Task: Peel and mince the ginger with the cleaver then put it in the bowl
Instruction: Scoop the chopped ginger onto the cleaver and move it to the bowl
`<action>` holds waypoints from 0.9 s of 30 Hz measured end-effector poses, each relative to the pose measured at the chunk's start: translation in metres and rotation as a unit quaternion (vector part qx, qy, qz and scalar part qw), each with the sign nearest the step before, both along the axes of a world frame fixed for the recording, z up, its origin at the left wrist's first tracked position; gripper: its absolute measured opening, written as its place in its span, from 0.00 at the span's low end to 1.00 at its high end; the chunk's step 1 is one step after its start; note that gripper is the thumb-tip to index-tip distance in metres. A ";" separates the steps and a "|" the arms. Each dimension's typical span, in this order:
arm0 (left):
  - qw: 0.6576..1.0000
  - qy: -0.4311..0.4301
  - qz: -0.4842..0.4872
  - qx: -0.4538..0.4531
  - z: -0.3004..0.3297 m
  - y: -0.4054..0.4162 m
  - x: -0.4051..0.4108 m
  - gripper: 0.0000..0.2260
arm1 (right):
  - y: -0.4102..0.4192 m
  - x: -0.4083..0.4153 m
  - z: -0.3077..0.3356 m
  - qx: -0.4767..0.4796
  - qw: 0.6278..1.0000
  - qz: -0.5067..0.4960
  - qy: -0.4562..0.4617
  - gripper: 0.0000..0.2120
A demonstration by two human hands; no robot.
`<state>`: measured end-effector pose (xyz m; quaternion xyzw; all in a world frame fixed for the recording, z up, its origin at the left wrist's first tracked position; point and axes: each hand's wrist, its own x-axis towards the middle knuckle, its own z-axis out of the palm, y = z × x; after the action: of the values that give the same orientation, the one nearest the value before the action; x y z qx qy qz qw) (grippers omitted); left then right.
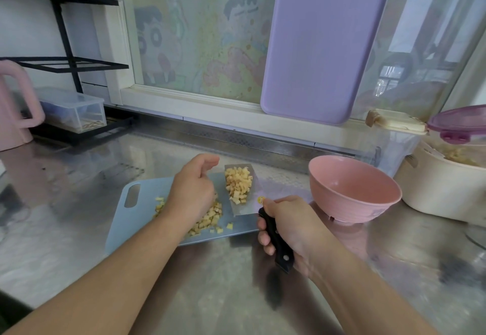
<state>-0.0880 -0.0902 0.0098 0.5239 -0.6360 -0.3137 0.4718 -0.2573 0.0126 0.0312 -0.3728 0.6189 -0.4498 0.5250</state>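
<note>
My right hand (pixel 289 226) grips the black handle of the cleaver (pixel 243 204), whose blade lies flat just above the pale blue cutting board (pixel 136 213). A heap of minced ginger (pixel 238 186) rides on the blade. More ginger pieces (pixel 210 220) lie on the board beside and under my left hand (pixel 193 192), which hovers over them with loosely curled fingers and holds nothing. The pink bowl (pixel 355 190) stands empty just right of the blade.
A cream pot (pixel 441 192) and a purple-lidded container (pixel 459 121) stand at the right. A purple tray (pixel 320 45) leans on the window. At the left are a pink jug (pixel 15 108), a clear box (pixel 76 109) and a black rack (pixel 65 42).
</note>
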 end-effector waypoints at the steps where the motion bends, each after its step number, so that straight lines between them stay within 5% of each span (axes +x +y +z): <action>1: 1.000 -0.001 0.001 -0.004 0.000 0.000 0.001 0.23 | 0.000 0.000 0.000 0.001 1.000 0.002 0.002 0.16; 7: 0.997 -0.055 0.019 -0.055 0.001 0.004 0.003 0.06 | 0.002 0.001 0.000 -0.009 1.000 0.005 -0.003 0.12; 16: 0.989 -0.067 0.110 -0.068 0.014 0.019 0.001 0.29 | 0.006 0.000 0.004 -0.008 1.000 0.006 -0.021 0.09; 22: 0.988 -0.110 0.112 -0.001 0.011 0.020 0.000 0.22 | 0.007 -0.002 0.008 -0.003 0.999 0.001 -0.040 0.09; 27: 0.981 -0.159 0.083 -0.071 0.010 0.015 0.001 0.12 | 0.007 -0.005 0.010 -0.007 0.998 -0.007 -0.066 0.08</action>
<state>-0.0868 -0.0752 0.0201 0.5835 -0.6777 -0.1404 0.4250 -0.2625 0.0198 0.0411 -0.3413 0.5823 -0.4812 0.5594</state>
